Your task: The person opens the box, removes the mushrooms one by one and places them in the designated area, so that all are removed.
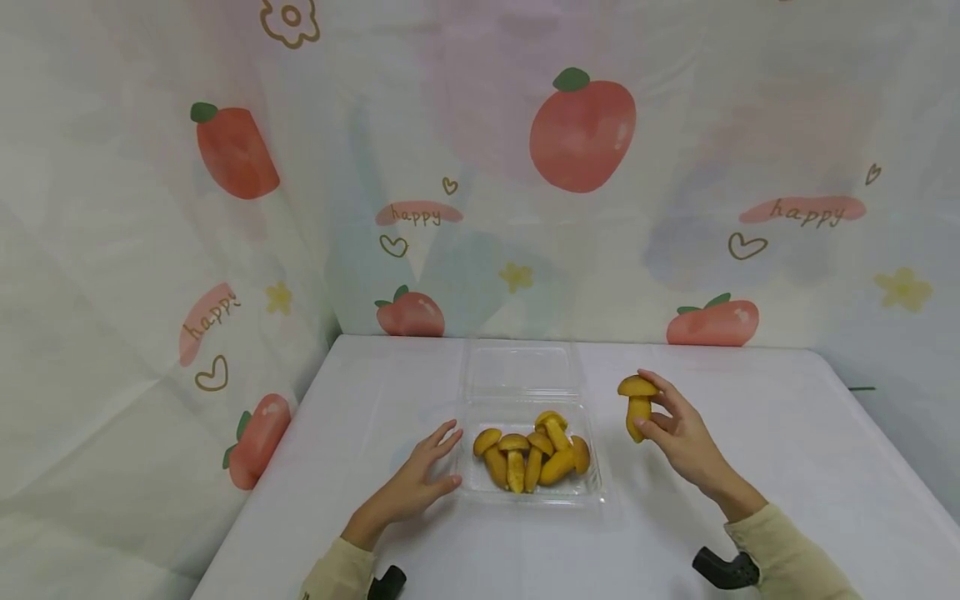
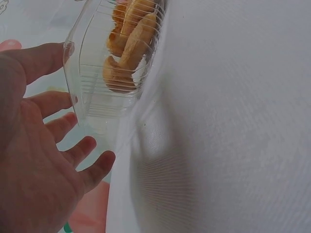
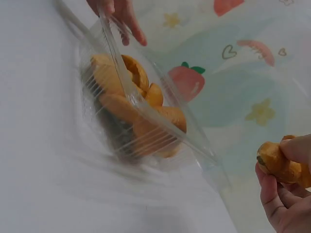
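A yellow-brown mushroom (image 1: 637,408) is held upright by my right hand (image 1: 686,446), fingertips at the cap and thumb on the stem, above the table to the right of the box. In the right wrist view the same mushroom (image 3: 279,162) shows between thumb and fingers. The clear plastic box (image 1: 592,496) stands in the middle with its lid (image 1: 521,367) folded back behind it. Inside lie several mushrooms (image 1: 515,467), caps mostly toward the back. My left hand (image 1: 412,487) is at the box's left side, fingers spread; in the left wrist view its thumb and a fingertip (image 2: 70,97) meet the box wall.
A white-covered table (image 1: 315,467) carries the box. Behind it and along the left hangs a curtain (image 1: 480,125) printed with red fruit, hearts and stars. Dark wrist-worn devices (image 1: 726,569) sit near both sleeves.
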The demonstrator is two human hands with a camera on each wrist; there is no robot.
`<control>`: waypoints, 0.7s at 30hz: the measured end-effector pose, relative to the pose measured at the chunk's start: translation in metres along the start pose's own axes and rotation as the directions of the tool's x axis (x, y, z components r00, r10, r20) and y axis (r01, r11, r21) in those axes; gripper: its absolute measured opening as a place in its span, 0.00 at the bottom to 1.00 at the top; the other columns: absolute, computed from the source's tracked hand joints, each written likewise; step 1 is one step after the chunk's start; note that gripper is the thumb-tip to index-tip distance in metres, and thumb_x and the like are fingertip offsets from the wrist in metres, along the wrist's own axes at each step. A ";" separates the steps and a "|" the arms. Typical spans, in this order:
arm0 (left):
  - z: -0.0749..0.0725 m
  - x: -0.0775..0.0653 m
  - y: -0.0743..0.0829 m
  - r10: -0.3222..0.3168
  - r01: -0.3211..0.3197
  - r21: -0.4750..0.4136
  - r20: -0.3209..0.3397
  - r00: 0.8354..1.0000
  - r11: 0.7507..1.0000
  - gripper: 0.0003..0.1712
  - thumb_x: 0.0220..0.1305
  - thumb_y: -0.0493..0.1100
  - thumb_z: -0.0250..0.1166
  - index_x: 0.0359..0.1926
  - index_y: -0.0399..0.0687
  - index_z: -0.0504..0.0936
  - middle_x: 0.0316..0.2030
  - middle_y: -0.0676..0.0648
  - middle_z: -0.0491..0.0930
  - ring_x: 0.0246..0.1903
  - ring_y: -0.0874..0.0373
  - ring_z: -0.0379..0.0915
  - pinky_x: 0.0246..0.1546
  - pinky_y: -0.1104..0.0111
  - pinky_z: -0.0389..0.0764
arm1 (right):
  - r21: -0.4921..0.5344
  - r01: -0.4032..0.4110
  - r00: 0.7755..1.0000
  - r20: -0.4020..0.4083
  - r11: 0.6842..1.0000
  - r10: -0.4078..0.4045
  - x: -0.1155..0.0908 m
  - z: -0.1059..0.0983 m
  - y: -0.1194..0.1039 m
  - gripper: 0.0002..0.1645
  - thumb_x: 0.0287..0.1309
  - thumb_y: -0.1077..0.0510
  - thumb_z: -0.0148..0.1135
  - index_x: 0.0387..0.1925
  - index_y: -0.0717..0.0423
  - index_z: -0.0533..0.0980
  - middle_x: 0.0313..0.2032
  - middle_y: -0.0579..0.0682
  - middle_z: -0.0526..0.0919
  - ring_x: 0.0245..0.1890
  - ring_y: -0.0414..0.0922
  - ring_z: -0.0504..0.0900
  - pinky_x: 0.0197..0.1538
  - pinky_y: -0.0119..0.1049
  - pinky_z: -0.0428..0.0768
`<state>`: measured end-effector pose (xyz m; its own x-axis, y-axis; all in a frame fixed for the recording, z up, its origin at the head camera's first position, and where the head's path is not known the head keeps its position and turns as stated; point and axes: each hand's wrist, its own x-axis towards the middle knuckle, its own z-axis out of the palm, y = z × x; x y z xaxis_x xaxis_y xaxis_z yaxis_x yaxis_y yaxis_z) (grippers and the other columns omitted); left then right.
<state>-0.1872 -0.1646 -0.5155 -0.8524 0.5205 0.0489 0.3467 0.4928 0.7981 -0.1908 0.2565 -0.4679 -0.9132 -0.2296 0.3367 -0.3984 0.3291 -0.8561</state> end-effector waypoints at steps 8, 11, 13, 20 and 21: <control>-0.001 -0.001 0.000 0.010 -0.010 0.001 0.002 1.000 1.000 0.39 0.72 0.43 0.62 0.78 0.38 0.56 0.81 0.37 0.45 0.78 0.32 0.40 0.71 0.30 0.50 | -0.020 -0.024 1.000 -0.001 1.000 0.024 -0.001 -0.007 0.025 0.39 0.69 0.68 0.58 0.76 0.67 0.54 0.65 0.70 0.66 0.46 0.24 0.79 0.41 0.25 0.84; -0.002 -0.001 0.000 0.014 -0.014 -0.003 -0.001 1.000 1.000 0.39 0.72 0.42 0.62 0.78 0.38 0.56 0.81 0.37 0.45 0.78 0.32 0.40 0.71 0.30 0.50 | -0.009 -0.036 0.999 0.007 0.999 0.036 -0.001 -0.006 0.035 0.38 0.68 0.69 0.58 0.75 0.70 0.54 0.64 0.71 0.66 0.47 0.23 0.78 0.40 0.25 0.84; -0.001 -0.001 -0.001 0.018 -0.018 0.000 -0.003 1.000 1.000 0.39 0.72 0.42 0.62 0.78 0.37 0.56 0.81 0.37 0.45 0.78 0.32 0.41 0.71 0.30 0.51 | -0.016 -0.046 0.999 0.014 0.999 0.047 -0.001 -0.006 0.041 0.38 0.68 0.69 0.59 0.74 0.71 0.55 0.65 0.71 0.66 0.49 0.22 0.76 0.42 0.22 0.83; 0.000 -0.001 -0.002 0.008 -0.008 -0.002 0.000 1.000 1.000 0.39 0.72 0.43 0.62 0.78 0.39 0.56 0.81 0.39 0.46 0.78 0.33 0.41 0.72 0.31 0.51 | -0.066 -0.146 0.987 0.064 0.987 0.150 0.001 -0.002 0.058 0.42 0.63 0.71 0.61 0.75 0.68 0.55 0.68 0.72 0.65 0.55 0.33 0.75 0.47 0.20 0.79; 0.000 -0.001 -0.001 0.002 -0.002 -0.002 0.001 1.000 1.000 0.39 0.73 0.43 0.61 0.78 0.40 0.56 0.81 0.40 0.45 0.79 0.33 0.41 0.72 0.31 0.51 | -0.076 -0.160 0.984 0.067 0.984 0.165 0.002 0.000 0.059 0.42 0.63 0.71 0.61 0.75 0.68 0.55 0.68 0.72 0.66 0.56 0.39 0.77 0.48 0.21 0.79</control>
<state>-0.1871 -0.1656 -0.5167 -0.8513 0.5223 0.0499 0.3476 0.4902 0.7993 -0.2160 0.2756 -0.5182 -0.9586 -0.2328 0.1639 -0.2526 0.4299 -0.8668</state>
